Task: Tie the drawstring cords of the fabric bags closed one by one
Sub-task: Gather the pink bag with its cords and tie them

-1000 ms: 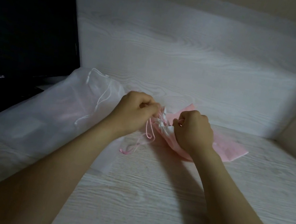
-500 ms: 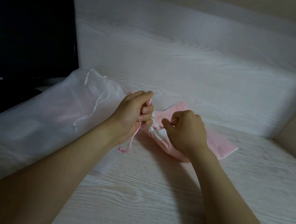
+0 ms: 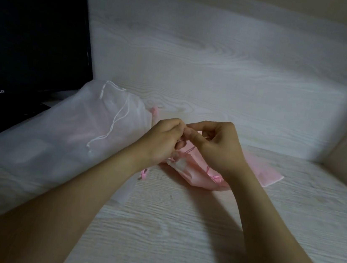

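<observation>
Pink bag (image 3: pixel 257 175) lies flat on the pale wood-grain desk (image 3: pixel 177 231), its gathered mouth toward us and just below our hands. We hold our left hand (image 3: pixel 162 143) and right hand (image 3: pixel 216 148) together above that mouth, fingertips meeting. Both hands are closed in a pinch on the pink cord (image 3: pixel 190 150), which runs from our fingers down to the bunched opening; the exact strand in each pinch is hidden by the fingers. A knotted cord end (image 3: pixel 216 177) rests on the pink fabric below our right wrist, and another pink end (image 3: pixel 143 173) shows beside our left forearm. To the left lies a larger white sheer bag (image 3: pixel 57 138), its white drawstring (image 3: pixel 114 123) loose across the top. Behind it stands a dark LG monitor (image 3: pixel 31 46) against the wall.
</observation>
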Tool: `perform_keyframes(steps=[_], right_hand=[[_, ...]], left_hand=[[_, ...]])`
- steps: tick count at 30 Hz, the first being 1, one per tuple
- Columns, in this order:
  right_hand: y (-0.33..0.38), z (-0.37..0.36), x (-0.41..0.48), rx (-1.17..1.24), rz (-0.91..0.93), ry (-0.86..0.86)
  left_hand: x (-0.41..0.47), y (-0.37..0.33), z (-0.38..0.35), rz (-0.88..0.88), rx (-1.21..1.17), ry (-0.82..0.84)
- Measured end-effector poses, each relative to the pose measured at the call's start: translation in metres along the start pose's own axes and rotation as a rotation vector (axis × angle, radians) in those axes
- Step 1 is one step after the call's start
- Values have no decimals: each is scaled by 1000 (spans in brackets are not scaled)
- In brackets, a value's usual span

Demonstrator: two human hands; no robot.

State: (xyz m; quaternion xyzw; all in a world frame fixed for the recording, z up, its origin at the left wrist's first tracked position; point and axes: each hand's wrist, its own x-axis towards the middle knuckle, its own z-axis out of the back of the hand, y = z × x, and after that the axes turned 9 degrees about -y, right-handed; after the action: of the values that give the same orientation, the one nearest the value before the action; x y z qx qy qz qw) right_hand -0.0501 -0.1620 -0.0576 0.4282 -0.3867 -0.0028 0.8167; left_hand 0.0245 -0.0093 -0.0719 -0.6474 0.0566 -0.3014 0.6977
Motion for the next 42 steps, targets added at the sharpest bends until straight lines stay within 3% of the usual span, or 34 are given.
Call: perform_keyframes(steps=[6,13,17,24,32,38,42], right_hand=[[-6,-2,2,-72,26,-12],[-11,-5,5,-94,-31,-35],[-11,-5,6,-102,-51,-32],[-7,-2,6,-202,-112,-22],[1,8,7,301,-430,-64],[4,11,9,397,-449,-212],[-4,15,12,160,-255,-395]], left_hand=[[-1,2,-1,20,91,-6],[0,-4,0,36,0,-52],[3,3,7,-28,97,33],[4,5,12,-73,203,5],[0,9,6,-310,591,112],[-2,6,3,-350,577,150],[2,11,7,-344,604,158]])
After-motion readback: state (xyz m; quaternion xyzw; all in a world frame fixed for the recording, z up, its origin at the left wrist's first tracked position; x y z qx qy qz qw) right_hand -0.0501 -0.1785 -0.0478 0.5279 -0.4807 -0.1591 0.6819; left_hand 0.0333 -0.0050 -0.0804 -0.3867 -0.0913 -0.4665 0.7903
